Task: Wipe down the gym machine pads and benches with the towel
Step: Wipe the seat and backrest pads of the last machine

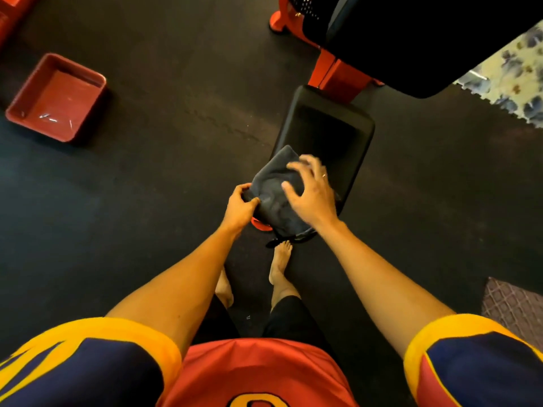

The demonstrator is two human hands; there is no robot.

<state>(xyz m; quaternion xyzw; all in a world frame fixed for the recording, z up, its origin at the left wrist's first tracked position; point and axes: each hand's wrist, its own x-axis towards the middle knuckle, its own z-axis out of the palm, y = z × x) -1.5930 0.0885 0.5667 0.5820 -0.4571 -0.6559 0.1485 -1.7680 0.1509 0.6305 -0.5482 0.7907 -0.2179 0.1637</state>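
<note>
- At centre, on the near end of the black seat pad (326, 133): one dark grey towel (273, 198), bunched in loose folds, its near edge hanging past the pad's front end.
- Left hand (239, 205): at the towel's left edge, fingers curled and thumb closed against them, pinching a fold of the cloth.
- Right hand (313, 198): over the towel's right half, fingers spread wide and only slightly bent, clasping nothing. A ring sat on one finger. The fingertips were blurred, so whether the palm pressed the cloth or hovered just above it could not be told.
- Seat pad: rounded rectangle with a dull sheen, running away from the person toward the upper right, its far half bare.
- Back pad (417, 45): large and black, at upper right, beyond the seat pad's far end.
- Frame (338, 71): red-orange metal, showing between the two pads, with one foot on the floor at the top.
- Tray (55, 98): red and square, on the floor at left, well apart from the bench. Glints showed on its bottom, and its contents could not be told.
- Floor (176, 83): black rubber.
- Floral mat (511, 77): pale, with a toothed edge, at the right margin.
- Lattice mat (514, 309): maroon, at lower right.
- Bare feet (280, 262): on the floor, just short of the pad's near end.
- Jersey (258, 374): red, with navy sleeves trimmed in yellow.
</note>
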